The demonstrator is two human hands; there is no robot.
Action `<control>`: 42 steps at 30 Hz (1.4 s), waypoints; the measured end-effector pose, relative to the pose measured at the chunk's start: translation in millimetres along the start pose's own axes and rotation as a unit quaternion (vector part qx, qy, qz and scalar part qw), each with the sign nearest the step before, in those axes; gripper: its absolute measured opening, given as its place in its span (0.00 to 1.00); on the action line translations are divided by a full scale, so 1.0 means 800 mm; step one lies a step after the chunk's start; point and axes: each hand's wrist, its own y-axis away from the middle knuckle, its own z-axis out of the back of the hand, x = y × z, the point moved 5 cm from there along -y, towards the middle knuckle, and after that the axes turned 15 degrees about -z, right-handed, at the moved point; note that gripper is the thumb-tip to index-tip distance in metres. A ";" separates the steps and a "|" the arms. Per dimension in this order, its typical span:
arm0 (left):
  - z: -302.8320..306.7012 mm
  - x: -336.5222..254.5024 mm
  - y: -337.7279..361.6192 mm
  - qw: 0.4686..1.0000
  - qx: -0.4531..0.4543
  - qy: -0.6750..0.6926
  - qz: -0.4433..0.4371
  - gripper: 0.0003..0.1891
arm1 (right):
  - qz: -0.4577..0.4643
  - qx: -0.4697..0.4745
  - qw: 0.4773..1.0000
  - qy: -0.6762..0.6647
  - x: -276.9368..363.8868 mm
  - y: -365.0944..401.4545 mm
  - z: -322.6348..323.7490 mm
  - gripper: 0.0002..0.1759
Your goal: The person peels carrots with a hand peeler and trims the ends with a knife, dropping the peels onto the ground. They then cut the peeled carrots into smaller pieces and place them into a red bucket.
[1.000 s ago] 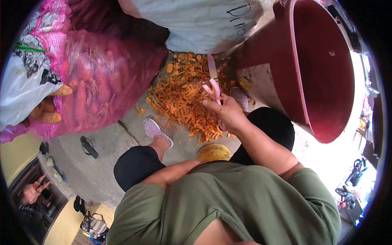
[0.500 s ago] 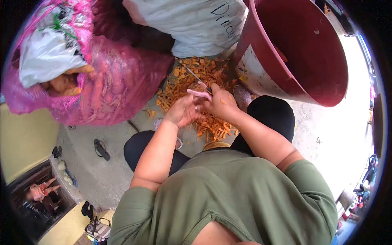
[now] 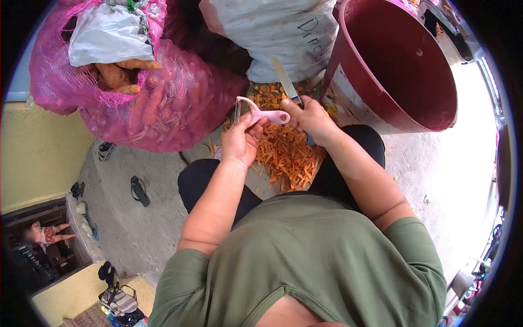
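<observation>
My left hand (image 3: 243,143) holds a pink Y-shaped peeler (image 3: 267,116) between thumb and fingers, its blade end up and its handle pointing right. The fingers of my right hand (image 3: 313,119) are closed round the dark handle of a knife (image 3: 285,78), whose blade points up and away. Both hands are above a heap of orange peelings (image 3: 289,158) on the ground between my knees. A small blue thing shows under my right hand, too hidden to name.
Pink mesh sacks (image 3: 163,103) of orange roots stand at left, with a white sack (image 3: 272,32) behind the heap. A large red bin (image 3: 381,71) tilts at right. Sandals (image 3: 139,191) lie on the concrete. Another person (image 3: 49,234) is in a doorway at lower left.
My hands have moved apart. The peeler now shows clearly in my left hand, and the knife in my right hand points more upright. The view has shifted, with the sacks appearing further right.
</observation>
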 end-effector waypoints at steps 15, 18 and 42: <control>0.013 0.048 -0.019 0.993 -0.013 0.068 0.096 0.11 | 0.061 -0.077 0.993 -0.062 -0.007 -0.099 -0.050 0.17; 0.019 0.061 -0.024 0.989 0.046 0.087 0.114 0.13 | 0.002 -0.008 1.000 0.005 -0.026 -0.119 -0.052 0.20; -0.040 -0.341 -0.084 0.075 0.121 -0.845 -0.515 0.22 | -0.023 -0.029 0.998 0.060 -0.004 -0.088 -0.005 0.31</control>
